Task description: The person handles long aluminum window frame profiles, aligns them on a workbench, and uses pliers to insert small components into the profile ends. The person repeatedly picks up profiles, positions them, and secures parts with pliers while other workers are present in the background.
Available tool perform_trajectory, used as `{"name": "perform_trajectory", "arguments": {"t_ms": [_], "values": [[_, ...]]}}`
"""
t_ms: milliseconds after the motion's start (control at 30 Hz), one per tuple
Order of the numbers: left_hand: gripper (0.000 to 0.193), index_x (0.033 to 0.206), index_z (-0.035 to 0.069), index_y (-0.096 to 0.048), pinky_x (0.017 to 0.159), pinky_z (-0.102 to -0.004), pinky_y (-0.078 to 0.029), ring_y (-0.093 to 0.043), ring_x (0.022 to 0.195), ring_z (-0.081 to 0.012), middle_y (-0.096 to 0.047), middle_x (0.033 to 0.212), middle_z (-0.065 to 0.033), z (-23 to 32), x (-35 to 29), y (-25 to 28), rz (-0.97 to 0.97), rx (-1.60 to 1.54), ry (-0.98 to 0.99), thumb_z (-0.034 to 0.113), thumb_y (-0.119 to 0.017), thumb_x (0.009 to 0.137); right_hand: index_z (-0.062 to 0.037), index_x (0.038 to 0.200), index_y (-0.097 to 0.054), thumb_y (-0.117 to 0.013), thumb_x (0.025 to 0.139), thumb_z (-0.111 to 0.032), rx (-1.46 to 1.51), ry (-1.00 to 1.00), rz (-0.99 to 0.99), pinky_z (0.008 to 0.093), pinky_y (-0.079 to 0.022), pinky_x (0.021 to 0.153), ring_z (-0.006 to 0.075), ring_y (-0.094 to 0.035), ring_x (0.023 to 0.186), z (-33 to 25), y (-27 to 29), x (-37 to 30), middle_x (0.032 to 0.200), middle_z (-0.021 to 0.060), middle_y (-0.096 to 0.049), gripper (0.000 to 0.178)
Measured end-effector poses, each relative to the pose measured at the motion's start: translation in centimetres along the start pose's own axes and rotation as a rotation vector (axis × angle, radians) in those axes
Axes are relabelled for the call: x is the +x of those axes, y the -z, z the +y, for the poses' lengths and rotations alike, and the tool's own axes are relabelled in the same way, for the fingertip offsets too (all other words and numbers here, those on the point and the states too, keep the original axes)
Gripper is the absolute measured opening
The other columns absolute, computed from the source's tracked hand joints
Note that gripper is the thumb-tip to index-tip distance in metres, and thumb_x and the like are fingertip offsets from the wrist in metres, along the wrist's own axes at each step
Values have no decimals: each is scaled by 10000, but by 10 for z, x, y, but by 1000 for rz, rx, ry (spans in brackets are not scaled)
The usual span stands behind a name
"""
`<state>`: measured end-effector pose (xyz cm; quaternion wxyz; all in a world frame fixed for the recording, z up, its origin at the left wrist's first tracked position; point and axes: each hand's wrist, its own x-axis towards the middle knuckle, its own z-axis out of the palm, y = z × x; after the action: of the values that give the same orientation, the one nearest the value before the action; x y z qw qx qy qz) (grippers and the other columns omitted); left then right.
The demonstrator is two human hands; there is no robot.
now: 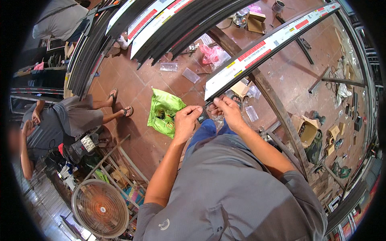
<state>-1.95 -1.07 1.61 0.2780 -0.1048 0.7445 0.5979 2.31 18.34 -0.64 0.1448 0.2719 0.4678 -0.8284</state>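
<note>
A long dark metal profile [277, 43], covered in white film with red labels, slopes from the upper right down to its near end before me. My right hand [227, 113] is at that near end, fingertips pinched together; what they hold is hidden. To its left my left hand [186, 122] is closed, thumb against the bent fingers, on something too small to make out. A small dark piece [202, 117] shows between the two hands, and I cannot tell whether either one touches it. On the floor left of my left hand lies an open bright green bag [163, 110] with dark things inside.
A steel beam [277, 108] runs beneath the profile. More film-covered profiles [161, 24] are stacked at upper left. Someone in grey [60, 116] is at the left, above a round fan [100, 209]. Cardboard boxes [306, 130], a pink bag [213, 54] and scraps litter the tiled floor.
</note>
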Motion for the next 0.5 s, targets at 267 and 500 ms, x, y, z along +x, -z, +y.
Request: {"name": "perform_trajectory", "arguments": {"t_ms": [267, 500], "values": [[197, 1008, -49, -779, 698, -236, -482, -606, 749, -73, -722, 828, -18, 17, 1, -1, -45, 51, 7, 135, -724, 964, -23, 1047, -688, -573, 1058, -296, -97, 90, 76, 262, -467, 686, 108, -643, 753, -3, 7, 15, 894, 51, -737, 296], [193, 966, -16, -787, 551, -229, -318, -431, 613, -26, -554, 691, 76, 26, 2, -8, -47, 37, -14, 166, -723, 965, -11, 1082, -695, -584, 1041, -255, -179, 62, 58, 267, -485, 696, 114, -640, 760, -7, 11, 17, 879, 54, -722, 272]]}}
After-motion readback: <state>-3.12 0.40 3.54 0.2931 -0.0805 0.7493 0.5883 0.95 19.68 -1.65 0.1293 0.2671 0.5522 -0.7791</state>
